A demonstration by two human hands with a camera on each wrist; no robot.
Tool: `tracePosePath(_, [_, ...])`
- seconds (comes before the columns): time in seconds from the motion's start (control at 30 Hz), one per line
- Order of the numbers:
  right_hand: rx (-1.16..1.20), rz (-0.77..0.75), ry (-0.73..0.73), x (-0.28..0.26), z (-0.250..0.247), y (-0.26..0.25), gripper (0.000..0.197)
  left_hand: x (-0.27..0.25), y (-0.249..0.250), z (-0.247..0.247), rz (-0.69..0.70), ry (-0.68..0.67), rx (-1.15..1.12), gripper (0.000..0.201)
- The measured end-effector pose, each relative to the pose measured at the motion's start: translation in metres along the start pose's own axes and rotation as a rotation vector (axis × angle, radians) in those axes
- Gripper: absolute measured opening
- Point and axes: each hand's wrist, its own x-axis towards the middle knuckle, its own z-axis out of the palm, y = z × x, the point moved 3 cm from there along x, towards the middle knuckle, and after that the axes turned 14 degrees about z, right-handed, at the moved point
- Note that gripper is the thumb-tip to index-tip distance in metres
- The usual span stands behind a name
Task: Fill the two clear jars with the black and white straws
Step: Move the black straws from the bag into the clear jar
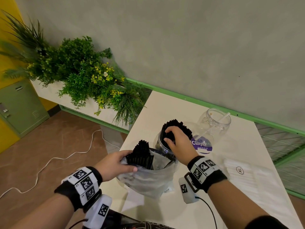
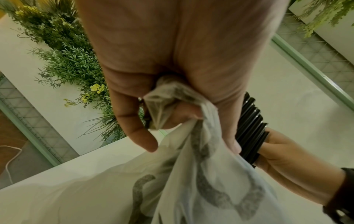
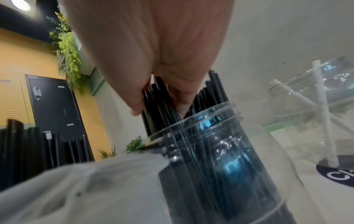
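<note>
A clear jar (image 1: 160, 146) on the white table (image 1: 214, 204) is packed with black straws (image 1: 181, 126). My right hand (image 1: 171, 138) grips a bunch of them from above at the jar's mouth; in the right wrist view its fingers (image 3: 138, 104) curl among the straws (image 3: 216, 91) above the jar rim (image 3: 201, 133). My left hand (image 1: 125, 162) holds the rim of a translucent plastic bag (image 1: 148, 180) with more black straws (image 1: 142, 152) standing in it, the bag film (image 2: 168, 103) bunched in its fist. A second clear jar (image 1: 214, 121) behind holds a few white straws (image 3: 321, 106).
A purple round sticker (image 1: 202, 145) lies on the table between the jars. A flat white packet marked XL (image 1: 244, 176) lies at the right. Plants in a white planter (image 1: 85, 75) stand left of the table. A green rail and wire mesh (image 1: 283, 146) run along the right edge.
</note>
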Motion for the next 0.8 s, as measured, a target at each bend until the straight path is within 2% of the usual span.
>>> tracePosePath(0.07, [-0.021,0.026,-0.032,0.003,0.004,0.001,0.026,0.000,0.003,0.000,-0.009,0.001,0.011,0.066])
tracePosePath(0.13, [-0.013,0.022,-0.021,0.005,0.004,0.004,0.025,0.000,0.004,-0.001,-0.009,0.010,0.008,0.057])
tracePosePath(0.27, [-0.002,-0.082,0.180,0.005,-0.012,0.010,0.024,0.000,0.003,-0.003,0.013,0.026,0.003,0.046])
tracePosePath(0.33, [-0.192,-0.173,0.320,0.006,-0.019,0.017,0.027,0.000,0.002,-0.003,0.023,0.037,-0.001,0.042])
tracePosePath(0.37, [-0.280,-0.191,0.342,0.007,-0.020,0.023,0.032,0.001,0.002,-0.003,0.026,0.042,-0.005,0.041])
tracePosePath(0.47, [-0.369,-0.202,0.259,0.010,-0.015,0.044,0.044,0.002,0.004,-0.003,0.027,0.046,-0.011,0.042])
tracePosePath(0.57, [-0.336,-0.215,0.191,0.011,-0.012,0.057,0.046,0.003,0.002,-0.004,0.024,0.047,-0.014,0.043])
tracePosePath(0.67, [-0.268,-0.147,0.189,0.016,-0.017,0.058,0.049,0.002,0.002,-0.002,0.021,0.040,-0.018,0.042])
tracePosePath(0.73, [-0.332,-0.144,0.129,0.021,-0.017,0.054,0.051,0.002,0.003,-0.003,0.019,0.037,-0.030,0.041])
tracePosePath(0.8, [-0.383,-0.139,0.042,0.024,-0.015,0.050,0.065,0.001,0.004,-0.003,0.018,0.032,-0.041,0.045])
